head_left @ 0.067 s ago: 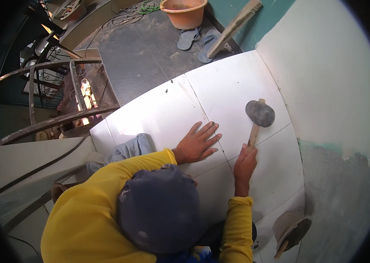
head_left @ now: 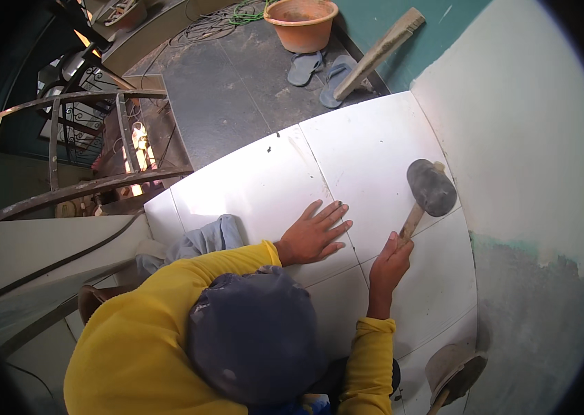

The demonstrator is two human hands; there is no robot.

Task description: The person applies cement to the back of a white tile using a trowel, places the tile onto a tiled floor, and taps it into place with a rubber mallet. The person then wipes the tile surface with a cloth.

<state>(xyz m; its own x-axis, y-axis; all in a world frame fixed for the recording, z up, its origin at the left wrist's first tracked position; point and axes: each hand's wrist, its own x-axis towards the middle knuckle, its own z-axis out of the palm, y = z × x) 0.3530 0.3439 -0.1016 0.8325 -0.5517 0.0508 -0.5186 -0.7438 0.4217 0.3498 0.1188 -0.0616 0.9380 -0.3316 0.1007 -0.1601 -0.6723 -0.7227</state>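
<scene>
Nearest: dark cap [head_left: 254, 335] and yellow sleeves [head_left: 369, 360], the hands reaching out beyond them. Pale rounded vessel [head_left: 444, 366], a wooden stick in it, stands to the right of the right hand and closer in; contents unclear.

Right hand [head_left: 389, 268]: fingers wrapped round the wooden handle of a black-headed mallet [head_left: 433, 190]. Head lies beyond that hand, slightly to its right; contact with the surface cannot be told.

Left hand [head_left: 311, 235]: palm down on white tiles [head_left: 375, 149], fingers spread, holding nothing. Grey cloth [head_left: 214, 236] bunched to its left.

Right of both hands: wall [head_left: 513, 173]. Farther out, beyond both hands: dark floor [head_left: 219, 97], grey slippers [head_left: 304, 69], a slanting wooden plank [head_left: 383, 54], orange basin [head_left: 302, 36].
</scene>
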